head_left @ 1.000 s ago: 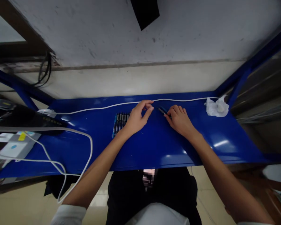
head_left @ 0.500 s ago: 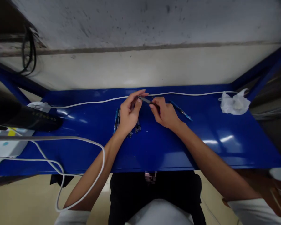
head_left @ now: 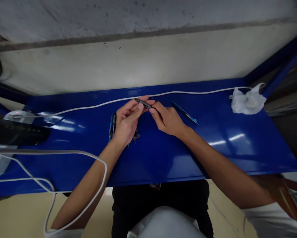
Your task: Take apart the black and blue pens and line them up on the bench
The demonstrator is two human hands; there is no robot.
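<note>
Two hands had come together over the bench point(head_left: 158, 162), whereas a second earlier they were apart, the right one down at the pens lying to that side and the left one curved beside the row. Half a second earlier the dark pen point(head_left: 145, 104) already spanned the gap between them; now it lay further into the left hand point(head_left: 127, 125), across its fingers. The blue pen point(head_left: 185, 112) remained on the bench to the right of the right hand point(head_left: 170, 119), set at a slant and apart from it. Both forearms reached in from the near edge and converged, the left one angling up to the right, the right one up to the left, with a loop of cable point(head_left: 64, 152) passing across the left. The left hand was turned partly palm up, its thumb pressed on the dark pen against the fingers. The right hand showed its back, fingers bent, with thumb and forefinger closed at the near right end of the same pen. So both hands gripped it, raised above the bench. The row of pens point(head_left: 111, 127) lay partly hidden under the left hand. A cord point(head_left: 94, 106) ran along behind, towards the bag point(head_left: 249, 100) at far right.
</note>
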